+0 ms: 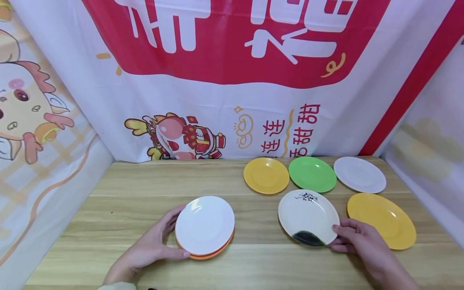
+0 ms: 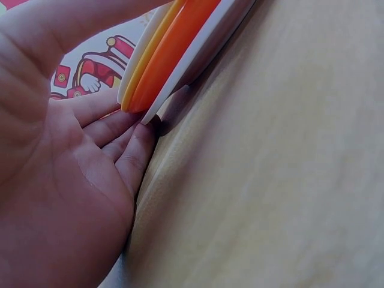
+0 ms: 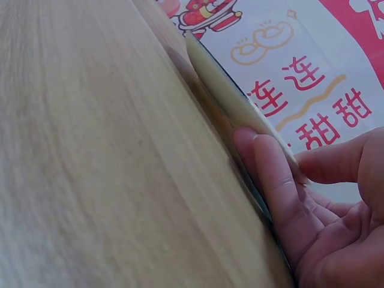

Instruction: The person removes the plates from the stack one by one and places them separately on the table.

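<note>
The left hand clasps glossy, round stacked plates, thumb opposite fingers; the right hand pinches a smooth cream plate.

The desk has a pale wood grain running from side to side. Toward its far right lie a yellow plate, a green plate and a white plate in a row, with a second yellow plate nearer. Left of centre is a stack of plates; whether its base fully rests there is unclear.
</note>
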Demonstrator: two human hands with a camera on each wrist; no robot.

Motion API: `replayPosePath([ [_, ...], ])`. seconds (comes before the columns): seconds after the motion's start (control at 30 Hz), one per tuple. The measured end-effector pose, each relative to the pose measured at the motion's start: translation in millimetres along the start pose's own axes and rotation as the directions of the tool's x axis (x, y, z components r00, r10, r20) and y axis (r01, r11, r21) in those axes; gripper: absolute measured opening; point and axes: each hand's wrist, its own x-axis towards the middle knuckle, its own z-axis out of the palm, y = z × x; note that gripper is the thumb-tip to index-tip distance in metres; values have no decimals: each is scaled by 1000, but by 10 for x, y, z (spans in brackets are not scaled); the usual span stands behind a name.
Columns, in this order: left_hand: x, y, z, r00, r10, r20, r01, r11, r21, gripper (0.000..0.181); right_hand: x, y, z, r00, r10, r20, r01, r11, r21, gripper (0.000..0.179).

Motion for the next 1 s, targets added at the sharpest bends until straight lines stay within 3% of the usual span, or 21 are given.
replayPosePath([
  [0.3,-6,-21,-1,1000,21,-8,-21,1000,10,115,11,-43,-56,998,59,-30,-60,998,-11,51],
  [0.53,-6,-32,-4,1000,25,-6,-25,1000,7,115,-15,-67,-82,993,74,-90,-75,997,-7,45],
  [0.77,8,-49,-10,1000,14,-5,-14,1000,15,116,-6,-122,-94,981,98,-170,-118,987,-111,51],
  [1.0,7,-40,-11,1000,7,-6,-7,1000,13,116,-25,-110,-122,979,63,-195,-98,979,-177,61],
])
